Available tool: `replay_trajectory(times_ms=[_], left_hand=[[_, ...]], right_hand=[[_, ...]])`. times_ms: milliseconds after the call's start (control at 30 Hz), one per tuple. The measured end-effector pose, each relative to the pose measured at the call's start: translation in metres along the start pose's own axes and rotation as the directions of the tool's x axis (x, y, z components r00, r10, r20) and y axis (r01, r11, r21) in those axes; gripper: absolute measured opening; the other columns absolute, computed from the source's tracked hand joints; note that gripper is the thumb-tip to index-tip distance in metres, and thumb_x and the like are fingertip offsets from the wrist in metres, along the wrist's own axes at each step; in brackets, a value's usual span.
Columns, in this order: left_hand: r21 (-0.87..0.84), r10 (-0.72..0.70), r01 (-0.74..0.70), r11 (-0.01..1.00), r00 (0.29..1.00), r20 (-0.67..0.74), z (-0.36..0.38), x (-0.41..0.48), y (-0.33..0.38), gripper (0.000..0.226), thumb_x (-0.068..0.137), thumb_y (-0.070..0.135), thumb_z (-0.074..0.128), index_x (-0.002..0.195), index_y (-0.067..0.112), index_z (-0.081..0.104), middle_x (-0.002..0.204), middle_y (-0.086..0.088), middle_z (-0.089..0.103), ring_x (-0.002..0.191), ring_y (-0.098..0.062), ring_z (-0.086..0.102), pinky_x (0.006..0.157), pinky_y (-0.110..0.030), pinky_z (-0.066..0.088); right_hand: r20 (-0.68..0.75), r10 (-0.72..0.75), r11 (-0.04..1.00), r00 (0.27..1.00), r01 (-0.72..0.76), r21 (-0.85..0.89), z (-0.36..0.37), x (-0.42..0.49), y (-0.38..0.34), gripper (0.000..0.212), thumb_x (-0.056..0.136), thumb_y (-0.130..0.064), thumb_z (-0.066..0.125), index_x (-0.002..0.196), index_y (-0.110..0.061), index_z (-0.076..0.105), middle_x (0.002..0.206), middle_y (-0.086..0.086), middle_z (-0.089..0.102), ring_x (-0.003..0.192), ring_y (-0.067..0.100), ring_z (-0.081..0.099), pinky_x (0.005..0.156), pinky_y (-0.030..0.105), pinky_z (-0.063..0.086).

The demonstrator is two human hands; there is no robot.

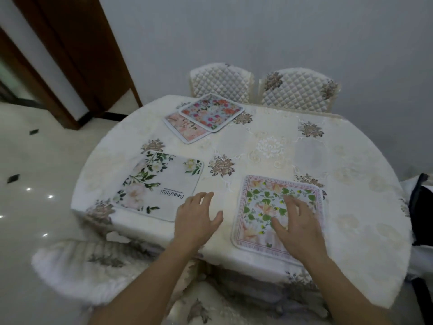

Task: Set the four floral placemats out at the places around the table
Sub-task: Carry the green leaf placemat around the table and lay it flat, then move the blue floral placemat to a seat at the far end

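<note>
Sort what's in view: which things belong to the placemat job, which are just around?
Job: white leafy "Beautiful" placemat; green-leaf bordered placemat; blue rose-print placemat; pink floral placemat beneath it.
Around: two quilted cream chairs; dark bag.

hands spread, four placemats on table

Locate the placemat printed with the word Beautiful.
The Beautiful placemat lies at the table's near left edge, just left of the left hand.
</note>
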State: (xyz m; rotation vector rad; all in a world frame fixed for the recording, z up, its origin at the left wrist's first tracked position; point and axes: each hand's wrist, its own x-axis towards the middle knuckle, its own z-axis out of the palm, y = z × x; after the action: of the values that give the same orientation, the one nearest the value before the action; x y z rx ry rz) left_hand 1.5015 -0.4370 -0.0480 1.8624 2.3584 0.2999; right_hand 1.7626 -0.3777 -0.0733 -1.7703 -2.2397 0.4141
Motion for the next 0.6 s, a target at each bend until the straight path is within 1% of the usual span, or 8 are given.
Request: replay_trajectory(times_ms=[67, 133, 300, 433, 600], left_hand=[[0.009, -0.013, 0.013, 1.0, 1.0, -0.005, -0.012, -0.012, -0.008, 0.065, 0.087, 0.058, 0.044, 0.14, 0.023, 0.051, 0.138, -0.001, 0.059, 0.122, -0.025, 0.056, 0.095, -0.042, 0.048], [0.011, -0.032, 0.033, 0.999, 0.999, -0.031, -0.023, -0.022, -0.02, 0.063, 0.087, 0.057, 0.047, 0.139, 0.023, 0.052, 0.136, -0.001, 0.06, 0.12, -0.025, 0.057, 0.094, -0.041, 0.049], [-0.014, -0.109, 0.108, 0.994, 0.991, -0.084, -0.044, -0.039, -0.064, 0.068, 0.084, 0.059, 0.038, 0.136, 0.02, 0.056, 0.131, -0.004, 0.064, 0.112, -0.028, 0.061, 0.088, -0.042, 0.053], [-0.065, -0.163, 0.159, 0.985, 0.984, -0.071, -0.055, -0.038, -0.106, 0.061, 0.091, 0.055, 0.049, 0.143, 0.022, 0.048, 0.137, -0.003, 0.057, 0.12, -0.026, 0.055, 0.091, -0.041, 0.051], [-0.087, -0.157, 0.15, 0.985, 0.985, -0.074, -0.066, -0.012, -0.175, 0.059, 0.094, 0.055, 0.049, 0.145, 0.025, 0.044, 0.142, -0.001, 0.052, 0.129, -0.024, 0.049, 0.095, -0.041, 0.049]], right_hand=[[0.021, 0.001, 1.0, 1.0, -0.002, 0.025, 0.003, -0.006, -0.015, 0.069, 0.093, -0.053, 0.051, 0.151, -0.02, 0.033, 0.149, 0.011, 0.041, 0.135, 0.03, 0.04, 0.106, 0.05, 0.042], [0.037, -0.003, 0.999, 0.999, 0.001, 0.053, 0.007, -0.01, -0.032, 0.069, 0.093, -0.053, 0.051, 0.151, -0.021, 0.032, 0.15, 0.01, 0.039, 0.135, 0.03, 0.04, 0.106, 0.05, 0.041], [0.056, -0.074, 0.996, 0.996, 0.071, 0.046, 0.014, -0.007, -0.081, 0.069, 0.092, -0.055, 0.049, 0.151, -0.023, 0.032, 0.15, 0.007, 0.04, 0.135, 0.027, 0.04, 0.107, 0.049, 0.04], [0.057, -0.092, 0.995, 0.994, 0.09, 0.037, 0.023, 0.005, -0.123, 0.069, 0.093, -0.052, 0.052, 0.15, -0.02, 0.033, 0.147, 0.008, 0.043, 0.133, 0.029, 0.043, 0.105, 0.048, 0.042], [0.028, -0.087, 0.996, 0.996, 0.086, 0.025, 0.046, 0.029, -0.183, 0.068, 0.092, -0.051, 0.053, 0.149, -0.018, 0.036, 0.143, 0.011, 0.048, 0.128, 0.031, 0.048, 0.101, 0.047, 0.045]])
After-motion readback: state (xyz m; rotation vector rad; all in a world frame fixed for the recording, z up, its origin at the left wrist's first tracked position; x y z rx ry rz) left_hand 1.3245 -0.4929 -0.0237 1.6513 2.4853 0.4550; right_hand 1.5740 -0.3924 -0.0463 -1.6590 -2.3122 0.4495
